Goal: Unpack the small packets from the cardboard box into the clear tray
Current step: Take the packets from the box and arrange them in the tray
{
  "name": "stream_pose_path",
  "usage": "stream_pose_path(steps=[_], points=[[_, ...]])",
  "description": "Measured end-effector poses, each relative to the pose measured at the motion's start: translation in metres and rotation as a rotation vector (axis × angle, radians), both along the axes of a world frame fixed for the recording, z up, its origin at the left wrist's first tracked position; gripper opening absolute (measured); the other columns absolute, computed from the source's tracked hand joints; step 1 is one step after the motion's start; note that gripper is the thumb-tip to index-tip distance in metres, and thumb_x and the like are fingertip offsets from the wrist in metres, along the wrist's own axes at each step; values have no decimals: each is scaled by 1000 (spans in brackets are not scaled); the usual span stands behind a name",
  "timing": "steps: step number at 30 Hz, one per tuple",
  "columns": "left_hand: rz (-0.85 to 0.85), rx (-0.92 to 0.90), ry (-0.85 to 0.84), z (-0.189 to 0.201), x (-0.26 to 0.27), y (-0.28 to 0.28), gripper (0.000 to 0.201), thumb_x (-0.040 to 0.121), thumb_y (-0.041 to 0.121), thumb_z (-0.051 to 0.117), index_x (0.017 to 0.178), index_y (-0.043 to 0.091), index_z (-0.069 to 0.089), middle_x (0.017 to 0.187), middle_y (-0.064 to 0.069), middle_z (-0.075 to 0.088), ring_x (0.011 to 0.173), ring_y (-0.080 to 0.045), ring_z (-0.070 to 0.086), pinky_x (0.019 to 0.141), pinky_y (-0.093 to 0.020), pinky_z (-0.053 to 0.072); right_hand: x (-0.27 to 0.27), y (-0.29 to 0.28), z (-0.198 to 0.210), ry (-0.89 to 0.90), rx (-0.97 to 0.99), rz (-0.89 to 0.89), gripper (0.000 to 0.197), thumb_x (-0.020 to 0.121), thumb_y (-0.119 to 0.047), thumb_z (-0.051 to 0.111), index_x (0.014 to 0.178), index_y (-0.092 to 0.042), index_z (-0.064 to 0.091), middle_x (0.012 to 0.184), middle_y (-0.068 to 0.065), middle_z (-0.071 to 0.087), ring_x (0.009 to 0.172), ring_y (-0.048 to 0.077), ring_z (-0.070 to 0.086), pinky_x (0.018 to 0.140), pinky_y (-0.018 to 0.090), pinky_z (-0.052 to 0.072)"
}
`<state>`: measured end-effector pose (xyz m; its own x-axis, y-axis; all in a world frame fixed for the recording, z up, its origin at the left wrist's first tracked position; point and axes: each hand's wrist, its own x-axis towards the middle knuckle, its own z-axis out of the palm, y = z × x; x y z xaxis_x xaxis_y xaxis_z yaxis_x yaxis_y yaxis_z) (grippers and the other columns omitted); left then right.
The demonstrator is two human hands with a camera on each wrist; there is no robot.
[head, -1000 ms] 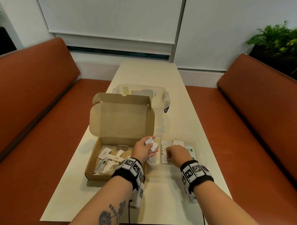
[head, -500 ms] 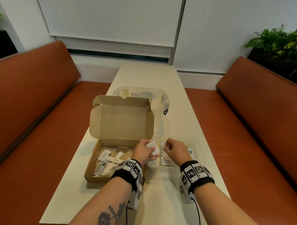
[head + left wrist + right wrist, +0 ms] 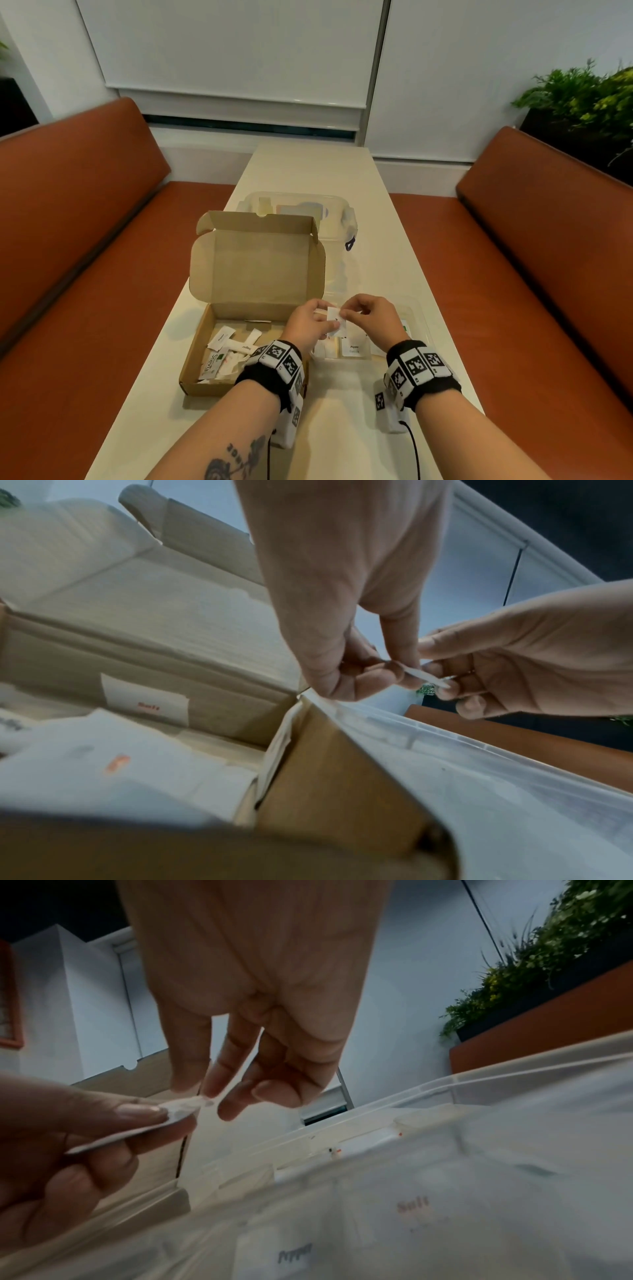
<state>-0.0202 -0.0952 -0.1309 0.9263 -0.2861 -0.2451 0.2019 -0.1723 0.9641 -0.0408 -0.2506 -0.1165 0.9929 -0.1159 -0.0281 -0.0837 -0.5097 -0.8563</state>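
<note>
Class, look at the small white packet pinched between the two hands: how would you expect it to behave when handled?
The white packet looks thin and flat, edge-on in the left wrist view, so probably very light. Both the left hand and right hand hold it by fingertips alone, suggesting little weight. It likely bends easily and won't roll.

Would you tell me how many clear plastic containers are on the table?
2: the clear tray right of the cardboard box, and a lidded container behind that box. Others may be hidden.

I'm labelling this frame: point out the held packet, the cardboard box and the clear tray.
held packet (image 3: 334,317): head view, its white face between both hands.
cardboard box (image 3: 257,260): head view, inside of raised lid.
clear tray (image 3: 419,317): head view, right rim.
</note>
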Motion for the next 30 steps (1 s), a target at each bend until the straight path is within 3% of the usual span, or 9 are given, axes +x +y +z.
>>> stream_pose_path(steps=[4, 9, 11, 13, 17, 19, 23, 26, 30], points=[[-47, 60, -18, 1, 1, -3, 26, 85, 8, 69, 106, 15, 56, 87, -6, 67, 74, -16, 58, 64, -21, 45, -1, -3, -2, 47, 47, 15, 16, 79, -13, 74, 93, -16, 69, 71, 1, 67, 64, 7, 57, 59, 11, 43], [-9, 47, -55, -3, 0, -8, 19, 87, 25, 69, 100, 13, 64, 82, 2, 66, 69, -10, 58, 61, -19, 48, 1, -8, 1, 14, 5, 40, 12, 81, -14, 72, 93, -12, 74, 77, 1, 71, 68, 3, 61, 60, 5, 45], [53, 4, -63, -4, 2, -10, 7, 86, 17, 69, 90, 13, 65, 76, -1, 65, 65, -10, 59, 61, -20, 50, 1, -8, 4, 17, -2, 54, 15, 81, -15, 72, 96, -13, 72, 75, 2, 69, 67, 5, 61, 63, 9, 46], [108, -65, -31, -4, 3, -12, 9, 87, 7, 66, 83, 13, 61, 72, -5, 65, 58, -11, 61, 63, -23, 53, 1, -10, 3, 50, -28, 47, 19, 80, -19, 74, 98, -18, 68, 72, 2, 67, 68, 9, 60, 64, 15, 45], [162, -94, 23, -3, 4, -13, 6, 88, 3, 63, 88, 6, 57, 66, -7, 65, 47, -9, 59, 56, -22, 54, -1, -18, -2, 138, -52, 16, 16, 76, -17, 76, 89, -15, 66, 75, 3, 67, 68, 9, 58, 65, 17, 43], [132, 9, -20, -4, 3, -12, 8, 87, 11, 66, 89, 8, 59, 69, -3, 65, 45, -8, 56, 46, -17, 46, -3, -23, -2, 133, -53, 3, 8, 78, -16, 75, 84, -12, 70, 73, -1, 67, 66, 5, 57, 62, 13, 41], [51, 164, -169, -5, 2, -13, 9, 83, 23, 73, 89, 18, 69, 75, 6, 64, 71, -8, 58, 65, -17, 46, -4, -31, 0, 147, -185, 43, 6, 80, -17, 72, 79, -12, 75, 79, 2, 71, 71, 8, 58, 62, 14, 44], [-29, 294, -215, -5, 3, -17, 7, 81, 23, 75, 80, 24, 68, 68, 8, 60, 68, -8, 55, 61, -18, 42, -4, -34, -1, 172, -286, 63, 7, 80, -18, 72, 75, -14, 74, 81, 2, 71, 72, 9, 59, 62, 14, 44], [-70, 486, -281, -6, 2, -21, 12, 77, 22, 76, 71, 23, 65, 77, 9, 61, 75, -10, 57, 64, -22, 43, -4, -33, -7, 208, -411, 58, 12, 78, -19, 74, 70, -22, 65, 75, -4, 65, 75, 12, 60, 71, 23, 49]])
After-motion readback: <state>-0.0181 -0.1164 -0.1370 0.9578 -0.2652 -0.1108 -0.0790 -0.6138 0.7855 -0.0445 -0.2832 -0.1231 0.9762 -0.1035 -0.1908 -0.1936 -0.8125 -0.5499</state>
